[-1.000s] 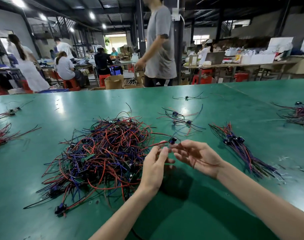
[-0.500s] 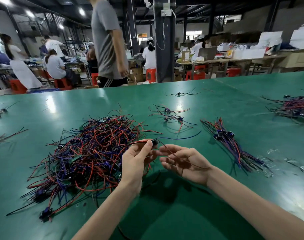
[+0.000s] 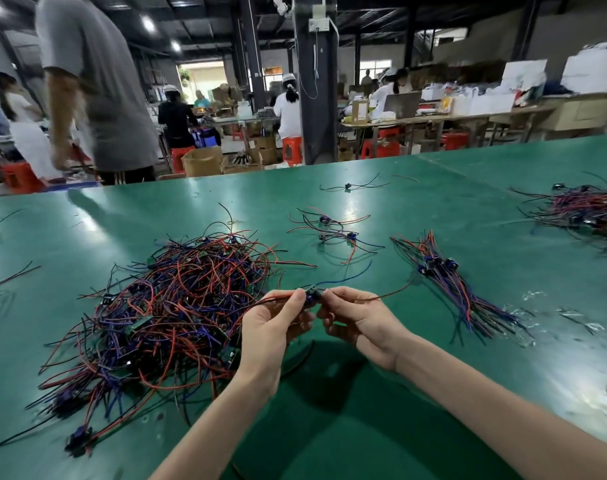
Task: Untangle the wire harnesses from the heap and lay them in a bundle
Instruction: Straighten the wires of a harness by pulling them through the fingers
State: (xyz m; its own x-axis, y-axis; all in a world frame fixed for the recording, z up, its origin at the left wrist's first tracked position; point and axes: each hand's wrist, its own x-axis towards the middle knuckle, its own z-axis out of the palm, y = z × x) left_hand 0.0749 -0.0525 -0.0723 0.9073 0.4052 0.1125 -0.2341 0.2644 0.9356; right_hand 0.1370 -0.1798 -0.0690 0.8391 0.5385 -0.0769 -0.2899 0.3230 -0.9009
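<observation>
One wire harness (image 3: 312,295) is being pinched at its small dark connector (image 3: 310,298) between the left hand (image 3: 271,329) and right hand (image 3: 359,322), beside the heap (image 3: 177,299). It is being judged light, limp and snag-prone, possibly tethered there; the rigid connector is being favoured as hold.

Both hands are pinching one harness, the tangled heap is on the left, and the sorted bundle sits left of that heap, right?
Not quite: the head view shows the sorted bundle lying to the right, apart from the heap. The rest holds: left hand and right hand both pinch one harness, with the tangled heap on the left.
</observation>
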